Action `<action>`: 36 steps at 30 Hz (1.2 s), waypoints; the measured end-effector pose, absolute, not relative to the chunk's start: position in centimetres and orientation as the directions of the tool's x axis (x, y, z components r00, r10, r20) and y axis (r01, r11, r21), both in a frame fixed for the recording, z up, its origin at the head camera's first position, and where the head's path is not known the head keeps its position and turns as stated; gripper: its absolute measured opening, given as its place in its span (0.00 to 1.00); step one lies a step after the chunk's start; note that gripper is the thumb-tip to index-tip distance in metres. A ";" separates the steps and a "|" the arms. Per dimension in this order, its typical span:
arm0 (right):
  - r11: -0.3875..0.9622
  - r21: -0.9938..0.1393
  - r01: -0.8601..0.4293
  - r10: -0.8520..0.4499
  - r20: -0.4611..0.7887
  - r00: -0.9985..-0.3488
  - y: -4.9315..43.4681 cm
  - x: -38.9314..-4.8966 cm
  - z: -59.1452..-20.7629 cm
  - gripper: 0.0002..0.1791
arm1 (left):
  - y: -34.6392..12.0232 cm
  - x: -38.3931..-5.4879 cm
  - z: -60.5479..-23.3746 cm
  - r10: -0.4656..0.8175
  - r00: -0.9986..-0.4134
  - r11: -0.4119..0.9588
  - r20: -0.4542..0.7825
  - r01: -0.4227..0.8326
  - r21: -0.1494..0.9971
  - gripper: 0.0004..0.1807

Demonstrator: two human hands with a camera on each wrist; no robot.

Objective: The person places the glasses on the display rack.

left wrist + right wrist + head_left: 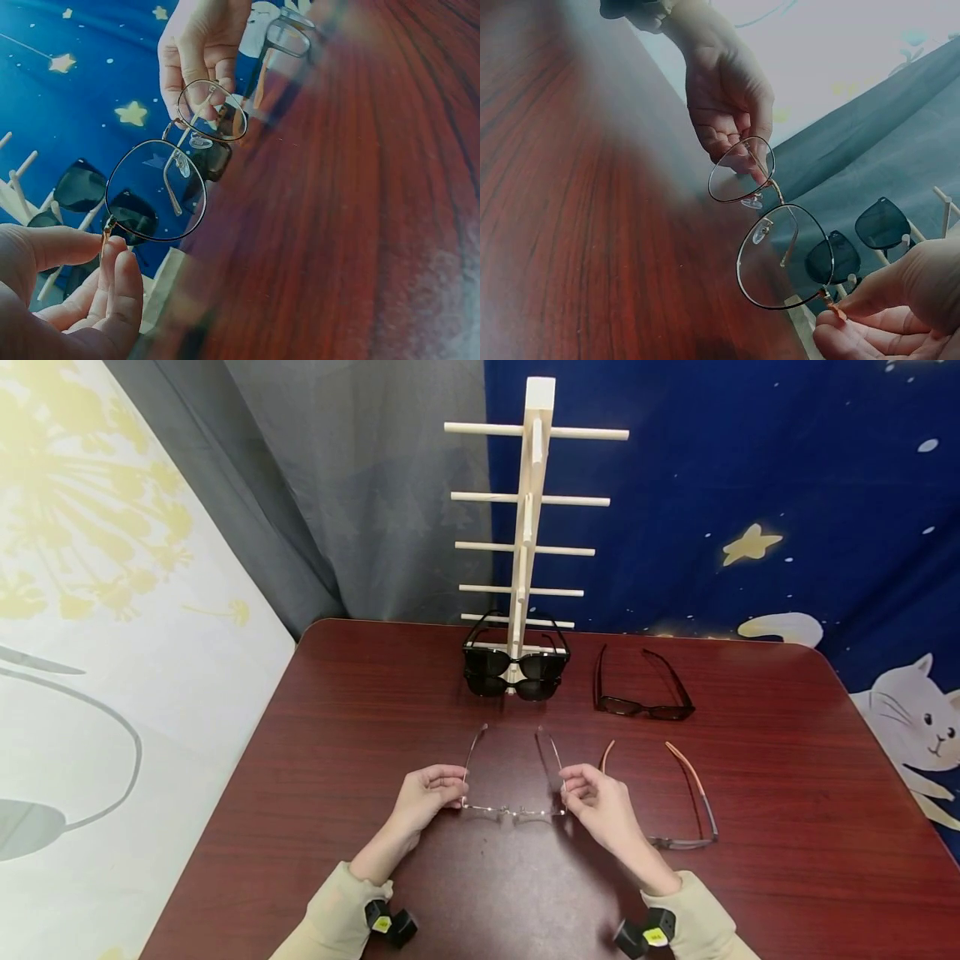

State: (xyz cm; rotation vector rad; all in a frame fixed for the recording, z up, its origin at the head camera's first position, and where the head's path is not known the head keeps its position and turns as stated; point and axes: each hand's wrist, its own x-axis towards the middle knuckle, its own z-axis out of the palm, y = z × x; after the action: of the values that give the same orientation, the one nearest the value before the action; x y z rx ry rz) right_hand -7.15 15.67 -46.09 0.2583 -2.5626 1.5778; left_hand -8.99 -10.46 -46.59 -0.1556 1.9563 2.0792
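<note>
Thin-rimmed eyeglasses (517,812) with clear round lenses are held between both hands, their temples spread and pointing away toward the rack. The left hand (429,797) pinches one temple near its hinge, thumb against fingers. At the other hinge, the right hand (600,803) pinches the second temple. Both wrist views show the dark round rim (156,190) and the nose pads up close. Beyond the glasses stands a wooden display rack (525,518) with several crossbars; two pairs of black sunglasses (516,672) hang on its lowest part.
Right of the rack lie dark-framed glasses (645,708) with open temples. Glasses with orange-tipped temples (697,785) lie close to the right hand, partly hidden by it. The reddish-brown table (360,710) meets a grey curtain (375,485) and a blue curtain (675,527) behind.
</note>
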 end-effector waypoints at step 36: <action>0.300 -0.909 -0.290 -0.064 0.284 -0.957 15.9 -6.6 -41.0 0.13 | -11.0 -8.3 -42.1 0.143 -0.974 -0.212 -0.176 -0.204 0.956 0.14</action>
State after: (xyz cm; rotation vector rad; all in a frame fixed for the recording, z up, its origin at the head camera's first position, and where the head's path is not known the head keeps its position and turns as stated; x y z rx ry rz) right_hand -6.58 15.90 -41.03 0.3270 -2.3694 1.7205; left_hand -8.30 -10.96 -42.14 -0.0718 1.8140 2.2847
